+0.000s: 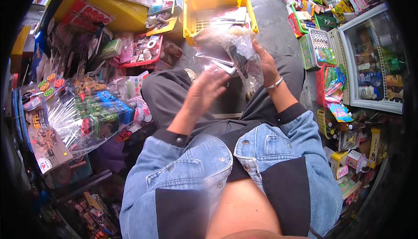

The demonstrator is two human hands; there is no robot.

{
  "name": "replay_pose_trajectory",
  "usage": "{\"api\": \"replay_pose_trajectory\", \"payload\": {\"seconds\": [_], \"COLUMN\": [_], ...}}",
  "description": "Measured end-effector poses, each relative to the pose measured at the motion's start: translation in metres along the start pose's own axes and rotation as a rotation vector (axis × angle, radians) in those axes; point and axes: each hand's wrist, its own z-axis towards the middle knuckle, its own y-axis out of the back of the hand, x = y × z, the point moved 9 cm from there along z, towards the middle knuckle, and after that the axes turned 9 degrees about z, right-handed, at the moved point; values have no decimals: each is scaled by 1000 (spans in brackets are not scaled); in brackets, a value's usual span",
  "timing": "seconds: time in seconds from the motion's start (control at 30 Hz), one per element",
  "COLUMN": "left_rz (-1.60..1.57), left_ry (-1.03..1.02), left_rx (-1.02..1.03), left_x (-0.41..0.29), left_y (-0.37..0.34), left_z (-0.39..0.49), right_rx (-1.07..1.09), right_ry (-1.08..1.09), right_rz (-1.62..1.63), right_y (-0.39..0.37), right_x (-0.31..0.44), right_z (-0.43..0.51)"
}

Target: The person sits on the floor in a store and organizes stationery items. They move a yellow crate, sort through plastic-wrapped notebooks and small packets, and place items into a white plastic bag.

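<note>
My right hand point(269, 64), with a bracelet at the wrist, grips the edge of a clear plastic bag point(245, 54) that holds something dark and something white. My left hand point(207, 90) is blurred, its fingers spread below and left of the bag, and nothing shows in it. Between the hands and a yellow plastic crate point(190, 14) lie white-edged flat packets point(217, 61), partly blurred; what bears them is hidden. A blurred brownish item point(212, 36) overlaps the crate's near rim. More flat packets point(233, 17) lie inside the crate.
Packaged toy vehicles point(104, 108) are heaped at the left, near a red basket point(142, 63) of small goods. At the right stand a glass-doored drinks cooler point(375, 59), a white basket point(318, 48) and a red basket point(320, 87). Grey concrete floor point(267, 7) shows beside the crate.
</note>
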Motion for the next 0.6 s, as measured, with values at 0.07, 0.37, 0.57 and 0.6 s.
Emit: {"api": "replay_pose_trajectory", "payload": {"seconds": [0.07, 0.37, 0.57, 0.6], "left_rz": [-76, -75, -43, -42], "left_ry": [45, -78, -115, -58], "left_rx": [167, -142, -205, -228], "left_x": [31, 50, 39, 41], "left_y": [-12, 3, 4, 7], "left_z": [13, 33, 13, 12], "right_rx": [24, -138, -130, -169], "right_ry": [8, 273, 359, 414], "right_rz": [-30, -817, -1245, -1468], "right_y": [-11, 5, 10, 6], "right_x": [-13, -19, -8, 4], "right_z": [-10, -30, -43, -44]}}
